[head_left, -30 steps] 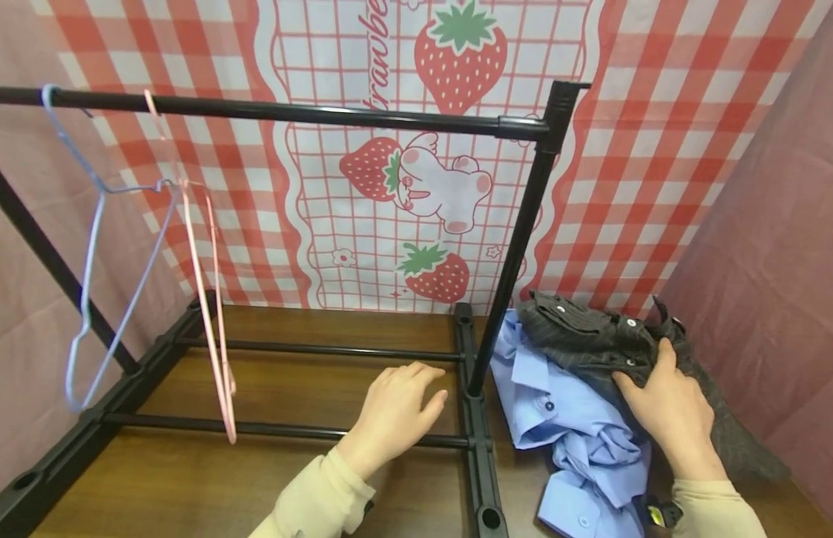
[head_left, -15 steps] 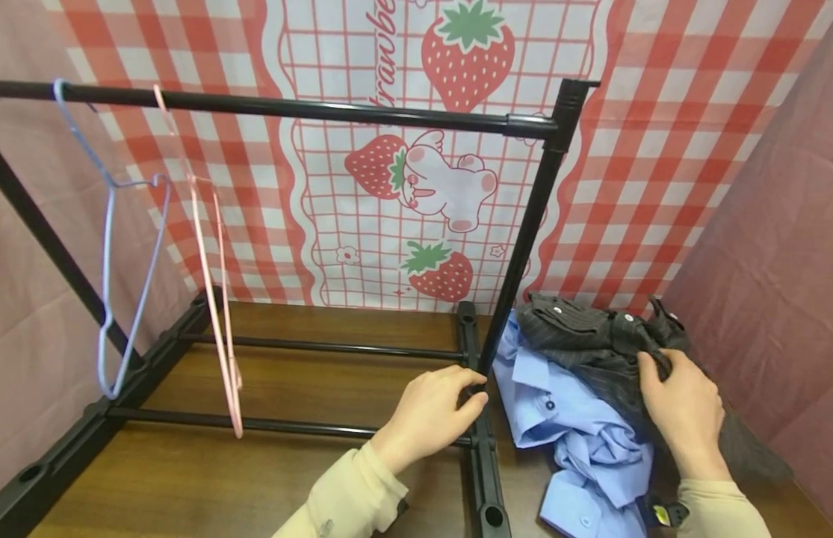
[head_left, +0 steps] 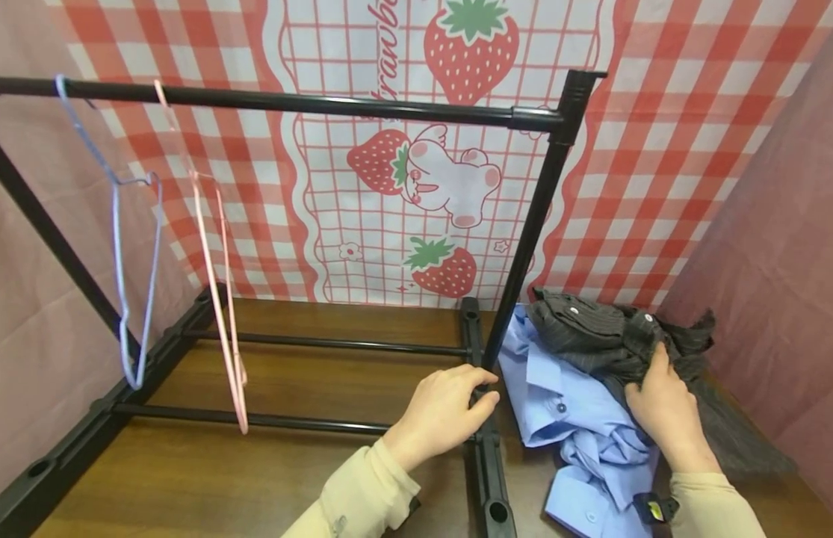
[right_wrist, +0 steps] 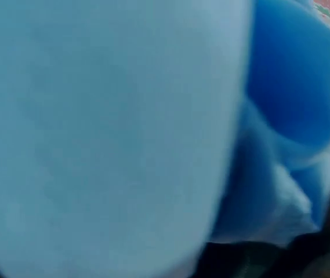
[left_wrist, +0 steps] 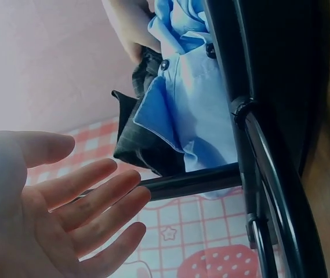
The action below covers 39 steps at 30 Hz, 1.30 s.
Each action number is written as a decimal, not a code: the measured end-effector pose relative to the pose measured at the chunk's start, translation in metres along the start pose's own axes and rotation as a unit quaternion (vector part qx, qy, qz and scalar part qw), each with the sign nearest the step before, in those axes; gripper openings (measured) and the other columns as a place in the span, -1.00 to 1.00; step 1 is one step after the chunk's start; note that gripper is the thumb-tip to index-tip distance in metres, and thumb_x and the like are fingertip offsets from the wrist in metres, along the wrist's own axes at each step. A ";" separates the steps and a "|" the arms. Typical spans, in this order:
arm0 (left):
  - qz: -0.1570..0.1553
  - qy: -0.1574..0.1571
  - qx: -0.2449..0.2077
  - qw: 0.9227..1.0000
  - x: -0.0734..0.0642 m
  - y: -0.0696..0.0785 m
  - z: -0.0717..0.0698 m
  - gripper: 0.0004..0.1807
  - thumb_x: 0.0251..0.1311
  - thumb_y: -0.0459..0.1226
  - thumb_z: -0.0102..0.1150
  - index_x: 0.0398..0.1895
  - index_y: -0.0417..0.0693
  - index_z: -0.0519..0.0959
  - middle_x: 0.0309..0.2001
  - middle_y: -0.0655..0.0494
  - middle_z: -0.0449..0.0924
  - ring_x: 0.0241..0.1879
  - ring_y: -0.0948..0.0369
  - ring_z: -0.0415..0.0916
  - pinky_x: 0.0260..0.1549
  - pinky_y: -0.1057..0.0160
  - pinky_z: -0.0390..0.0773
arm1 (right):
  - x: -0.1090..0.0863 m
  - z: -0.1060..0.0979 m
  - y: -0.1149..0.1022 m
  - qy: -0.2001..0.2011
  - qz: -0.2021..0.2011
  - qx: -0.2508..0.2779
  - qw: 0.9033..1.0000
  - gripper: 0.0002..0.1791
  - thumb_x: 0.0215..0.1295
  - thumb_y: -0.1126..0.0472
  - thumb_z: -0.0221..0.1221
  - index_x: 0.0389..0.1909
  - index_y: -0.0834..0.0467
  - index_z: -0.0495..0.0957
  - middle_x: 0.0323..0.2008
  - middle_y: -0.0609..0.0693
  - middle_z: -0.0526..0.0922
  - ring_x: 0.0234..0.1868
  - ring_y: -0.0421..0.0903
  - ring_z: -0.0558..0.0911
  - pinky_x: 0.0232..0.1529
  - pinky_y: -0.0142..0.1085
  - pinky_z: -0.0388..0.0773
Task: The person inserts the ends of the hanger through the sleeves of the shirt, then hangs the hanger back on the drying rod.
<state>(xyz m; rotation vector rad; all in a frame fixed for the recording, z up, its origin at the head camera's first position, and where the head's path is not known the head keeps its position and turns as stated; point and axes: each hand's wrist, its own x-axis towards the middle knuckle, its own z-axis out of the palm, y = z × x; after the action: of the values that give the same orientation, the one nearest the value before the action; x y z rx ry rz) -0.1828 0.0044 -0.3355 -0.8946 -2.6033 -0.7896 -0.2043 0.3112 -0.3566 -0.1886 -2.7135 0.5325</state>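
My right hand (head_left: 668, 411) touches a bunched dark grey striped button-up garment (head_left: 584, 329), its index finger straight along the cloth and some fingers hidden. Beneath and in front of that garment lies a crumpled light blue shirt (head_left: 571, 403) with dark buttons and a cuff towards me. Blurred blue cloth (right_wrist: 112, 133) fills most of the right wrist view. My left hand (head_left: 446, 411) hovers beside the foot of the rack's right post, and the left wrist view shows its palm empty with fingers spread loosely.
A black clothes rack (head_left: 349, 104) spans the left and middle. On its bar hang a blue hanger (head_left: 120, 269) and a pink hanger (head_left: 214, 299). The base rails (head_left: 322, 344) lie low over the wooden table (head_left: 288, 478). A strawberry-print cloth (head_left: 389, 246) covers the back.
My left hand has moved right towards the rack's post. The right hand drew a fold of the dark garment towards itself, then released it; its far end now spreads further right. The blue hanger has swung.
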 end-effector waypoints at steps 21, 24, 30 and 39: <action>-0.015 -0.016 -0.019 1.000 0.000 -0.006 0.015 -0.56 0.22 -0.10 -0.02 0.15 -0.01 0.41 0.00 0.17 0.54 -0.07 0.29 0.52 -0.15 0.29 0.50 | -0.010 -0.023 -0.035 0.251 -0.012 0.119 0.961 -0.42 0.19 0.44 -0.19 0.26 0.08 0.29 0.03 0.36 0.45 -0.10 0.50 0.36 -0.19 0.29 0.16; -0.030 -0.028 -0.046 0.998 0.000 -0.005 0.018 -0.39 0.20 -0.03 0.01 0.29 -0.06 0.23 0.09 0.13 0.48 0.00 0.27 0.49 -0.06 0.25 0.47 | -0.014 -0.026 -0.044 0.282 -0.049 0.137 0.948 -0.42 0.16 0.45 -0.16 0.21 0.05 0.37 0.03 0.30 0.49 -0.07 0.44 0.41 -0.18 0.24 0.20; -0.053 -0.059 -0.101 0.992 -0.002 -0.002 0.024 -0.05 0.10 0.12 0.06 0.43 0.00 -0.16 0.29 0.02 0.22 0.13 0.13 0.38 0.06 0.22 0.40 | -0.025 -0.038 -0.066 0.276 -0.089 0.160 0.943 -0.43 0.19 0.43 -0.13 0.20 -0.05 0.39 0.09 0.17 0.50 0.04 0.29 0.46 -0.11 0.09 0.27; -0.029 -0.042 -0.112 0.992 -0.005 -0.002 0.025 0.06 0.02 -0.01 0.20 0.42 -0.04 -0.27 0.33 -0.03 0.09 0.18 0.08 0.32 0.06 0.21 0.40 | -0.042 -0.045 -0.090 0.258 -0.134 0.159 0.944 -0.41 0.19 0.47 -0.11 0.19 -0.07 0.39 0.07 0.14 0.52 0.02 0.20 0.49 -0.17 0.03 0.29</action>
<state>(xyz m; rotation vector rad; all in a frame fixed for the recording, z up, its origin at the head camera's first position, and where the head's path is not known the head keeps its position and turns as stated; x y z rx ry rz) -0.1822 0.0151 -0.3582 -0.9337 -2.6616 -1.1014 -0.1537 0.2354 -0.2972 0.1152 -2.0688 0.7137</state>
